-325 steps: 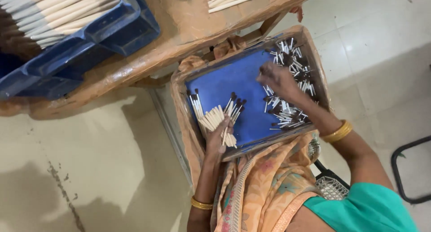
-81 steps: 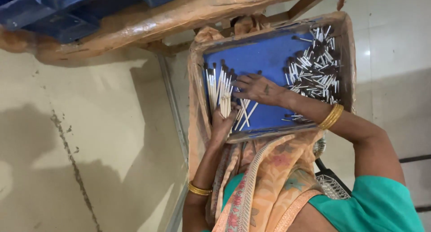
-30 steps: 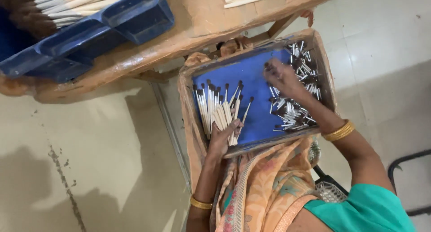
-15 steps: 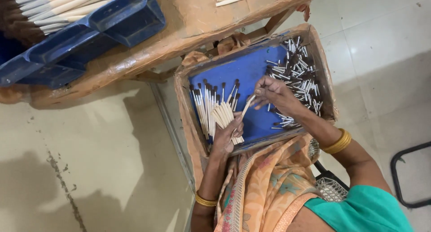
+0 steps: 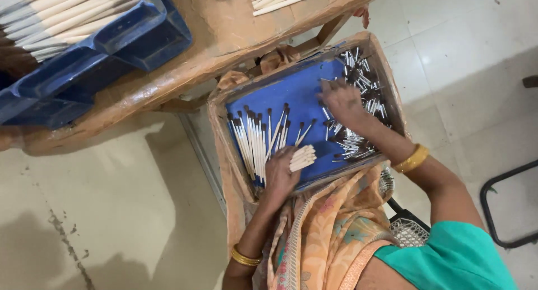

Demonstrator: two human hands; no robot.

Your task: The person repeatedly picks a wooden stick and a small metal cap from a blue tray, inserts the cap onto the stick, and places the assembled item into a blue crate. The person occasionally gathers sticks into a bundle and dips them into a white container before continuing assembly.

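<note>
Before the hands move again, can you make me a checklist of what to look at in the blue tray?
1. Left hand has a grip on the bundle of pale sticks: ok, they fan out from its fingers.
2. Right hand is at the loose pile of small metal pieces: ok, it rests on them.
3. Right hand already holds a piece: cannot tell, the fingers hide it.
4. Finished dark-tipped sticks lie in a row at the left of the blue tray: ok, though a few lie slanted.
5. Tray sits steady on the lap: cannot tell; cloth hides its underside.
</note>
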